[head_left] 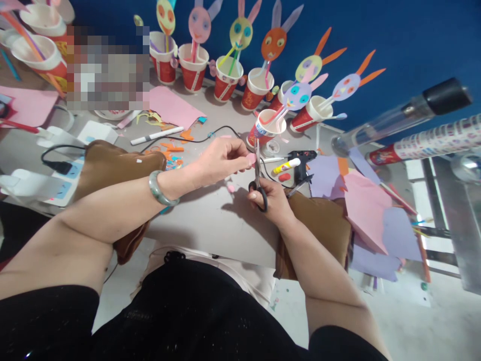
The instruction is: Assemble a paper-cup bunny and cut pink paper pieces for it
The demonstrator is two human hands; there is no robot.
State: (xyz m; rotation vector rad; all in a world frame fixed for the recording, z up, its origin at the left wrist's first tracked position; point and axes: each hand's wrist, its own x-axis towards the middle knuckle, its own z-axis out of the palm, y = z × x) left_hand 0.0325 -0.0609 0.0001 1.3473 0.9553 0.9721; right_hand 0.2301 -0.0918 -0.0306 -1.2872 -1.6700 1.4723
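Between the thumb and fingers of my left hand (220, 161) is a small piece of pink paper (251, 159). My right hand (276, 203) is closed round the black handles of a pair of scissors (257, 173), whose blades point away from me, right beside the pink paper. Whether the blades touch it I cannot tell. Below my left fingers a small pink scrap (230, 188) lies on the table (210, 220). Just beyond the scissors stands a red and white paper cup (259, 134) with a lilac rabbit face (296, 95) on straws.
Several more cups with rabbit faces line the blue wall (376, 30). A black glue gun (303, 168) and a yellow glue stick (286, 166) lie to the right, near coloured paper (366, 210). Brown cushions (116, 163) flank my arms. Left are a power strip (69, 178) and paper scraps (165, 150).
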